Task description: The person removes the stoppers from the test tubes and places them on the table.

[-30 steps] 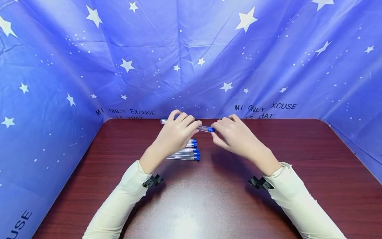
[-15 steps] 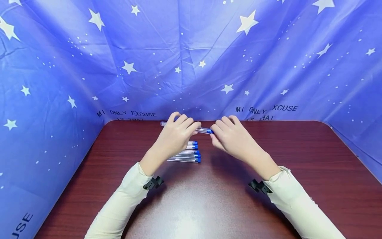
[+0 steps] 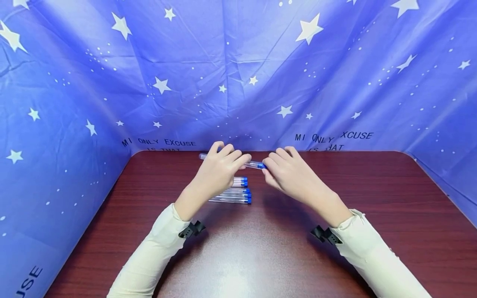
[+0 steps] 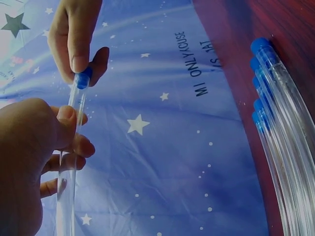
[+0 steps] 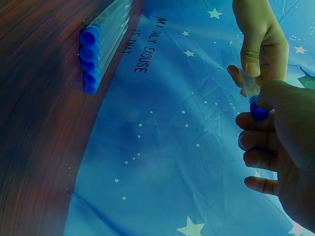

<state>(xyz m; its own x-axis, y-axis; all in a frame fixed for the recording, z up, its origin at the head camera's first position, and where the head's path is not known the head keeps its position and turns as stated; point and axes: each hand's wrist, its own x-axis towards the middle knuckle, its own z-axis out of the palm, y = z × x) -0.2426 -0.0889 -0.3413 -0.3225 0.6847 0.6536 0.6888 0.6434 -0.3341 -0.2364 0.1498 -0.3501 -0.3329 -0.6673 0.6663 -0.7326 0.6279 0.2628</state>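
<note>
My left hand (image 3: 218,174) holds a clear test tube (image 3: 254,164) by its body, thumb and fingers around it in the left wrist view. A blue cap (image 4: 83,77) sits on the tube's right end. My right hand (image 3: 290,171) pinches that cap between thumb and fingers; part of the cap shows in the right wrist view. The tube lies nearly level above the table's far part, its rounded end sticking out left of my left hand. Below the left hand, several capped test tubes (image 3: 231,196) lie side by side on the table, partly hidden by that hand.
The dark red wooden table (image 3: 372,194) carries the row of tubes, their blue caps (image 5: 90,49) pointing right. A blue star-printed cloth (image 3: 261,62) hangs behind the table and along both sides. Black wrist cameras (image 3: 191,229) are strapped at both cuffs.
The head view has shifted slightly. Both hands keep their hold on the tube and its cap; the right fingers now cover a little more of the cap.
</note>
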